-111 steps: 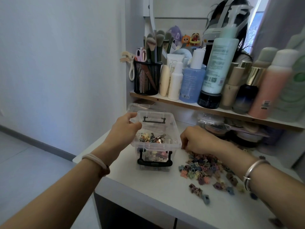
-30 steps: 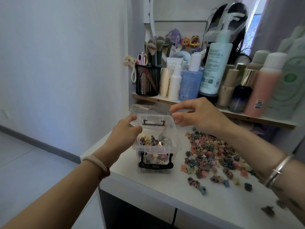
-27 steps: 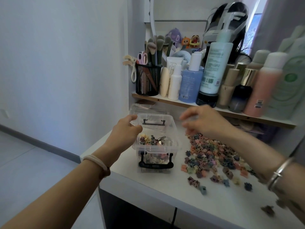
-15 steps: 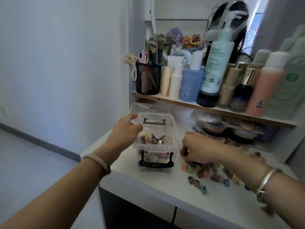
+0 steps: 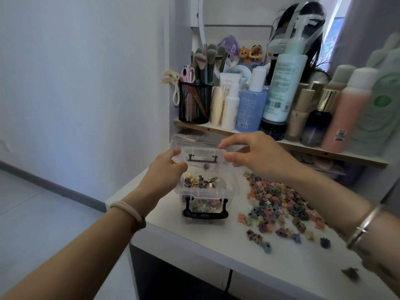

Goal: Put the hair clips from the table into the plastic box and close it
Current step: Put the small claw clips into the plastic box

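Fingers [image 5: 233, 141] of the right hand [image 5: 259, 154] are spread, thumb and forefinger parted over the plastic box [image 5: 207, 192] – the left hand [image 5: 167, 169] curls round its left rim – near the table [image 5: 194, 241]'s left edge; hair clips [image 5: 279, 202] heaped just right

The box [image 5: 207, 191] stands near the table's [image 5: 216, 245] front left corner. Hair clips [image 5: 279, 202] lie heaped on the table just to its right. Behind, a shelf [image 5: 216, 127] carries a brush holder [image 5: 194, 102] at its left end, with bottles [image 5: 283, 87] crowded to the right.
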Demonstrator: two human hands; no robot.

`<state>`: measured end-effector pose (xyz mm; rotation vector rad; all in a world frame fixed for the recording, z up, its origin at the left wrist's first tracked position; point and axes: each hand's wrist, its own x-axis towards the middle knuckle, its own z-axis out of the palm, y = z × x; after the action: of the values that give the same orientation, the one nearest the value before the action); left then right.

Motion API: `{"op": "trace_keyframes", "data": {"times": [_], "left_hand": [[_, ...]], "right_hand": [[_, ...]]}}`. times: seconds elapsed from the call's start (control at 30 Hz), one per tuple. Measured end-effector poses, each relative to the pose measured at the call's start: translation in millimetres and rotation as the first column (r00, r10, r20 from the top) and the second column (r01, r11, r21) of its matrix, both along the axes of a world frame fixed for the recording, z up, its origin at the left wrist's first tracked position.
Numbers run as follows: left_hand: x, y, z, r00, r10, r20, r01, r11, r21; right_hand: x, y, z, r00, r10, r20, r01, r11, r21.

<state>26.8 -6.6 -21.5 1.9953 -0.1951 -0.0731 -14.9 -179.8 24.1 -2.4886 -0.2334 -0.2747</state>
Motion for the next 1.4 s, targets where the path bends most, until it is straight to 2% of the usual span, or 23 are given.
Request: {"op": "trace_keyframes", "data": {"times": [0.07, 0.1, 0.2, 0.3, 0.53, 0.73, 0.83, 0.93, 1.0, 1.03, 1.1, 1.17, 1.2, 1.27, 1.37, 1.4], "left_hand": [[0, 0, 0, 1.0, 0.004, -0.005, -0.004, 1.0, -0.004], [1, -1, 0, 1.0, 0.008, -0.005, -0.008, 1.0, -0.008], [1, -1, 0, 1.0, 0.012, -0.002, -0.012, 1.0, -0.007], [2, -1, -1, 1.0, 0.012, -0.008, -0.012, 1.0, -0.009], [1, -1, -1, 1.0, 0.01, -0.009, -0.01, 1.0, -0.01], [2, -1, -1, 1.0, 0.005, -0.011, -0.005, 1.0, -0.014], [3, -1, -2, 1.0, 0.015, -0.002, -0.015, 1.0, -0.016], [3, 0, -2, 1.0, 0.012, -0.001, -0.012, 1.0, -0.015], [4, -1, -3, 1.0, 0.01, -0.001, -0.01, 1.0, -0.016], [4, -1, -3, 1.0, 0.01, 0.0, -0.01, 1.0, -0.018], [5, -1, -3, 1.0, 0.009, 0.004, -0.009, 1.0, -0.016], [5, -1, -4, 1.0, 0.01, 0.007, -0.01, 1.0, -0.02], [5, -1, -4, 1.0, 0.012, 0.006, -0.011, 1.0, -0.024], [6, -2, -4, 1.0, 0.011, 0.005, -0.011, 1.0, -0.029], [7, -2, -5, 1.0, 0.01, 0.011, -0.01, 0.999, -0.035], [7, -2, -5, 1.0, 0.009, 0.012, -0.009, 0.999, -0.039]], "right_hand": [[-3, -7, -8, 0.999, -0.051, -0.005, 0.05, 0.999, -0.011], [-5, -11, -13, 0.996, -0.066, -0.059, 0.064, 0.997, -0.034], [-12, -21, -31, 0.953, -0.057, -0.297, -0.032, 0.957, -0.288], [-16, -21, -43, 0.93, -0.055, -0.364, -0.127, 0.88, -0.458], [-16, -11, -48, 0.939, -0.007, -0.344, -0.162, 0.872, -0.462], [-22, -12, -41, 0.897, 0.112, -0.428, -0.316, 0.839, -0.443], [-19, -13, -48, 0.91, 0.154, -0.385, -0.337, 0.817, -0.468], [-14, -16, -53, 0.94, 0.123, -0.317, -0.27, 0.836, -0.477], [-8, -22, -46, 0.984, 0.04, -0.176, -0.118, 0.882, -0.456], [-5, -25, -40, 0.997, -0.019, -0.071, -0.01, 0.917, -0.398], [-3, -27, -23, 0.99, -0.114, 0.084, 0.122, 0.987, -0.109], [-5, -21, -9, 0.996, -0.054, 0.066, 0.039, 0.977, 0.209], [-6, -16, -6, 0.999, 0.026, 0.026, -0.032, 0.958, 0.285], [-9, -11, -5, 0.994, 0.107, 0.0, -0.103, 0.958, 0.266], [-16, -14, -10, 0.997, -0.006, 0.073, -0.004, 0.991, 0.134], [-20, -16, -14, 1.0, -0.027, 0.013, 0.026, 0.997, 0.067]]}}
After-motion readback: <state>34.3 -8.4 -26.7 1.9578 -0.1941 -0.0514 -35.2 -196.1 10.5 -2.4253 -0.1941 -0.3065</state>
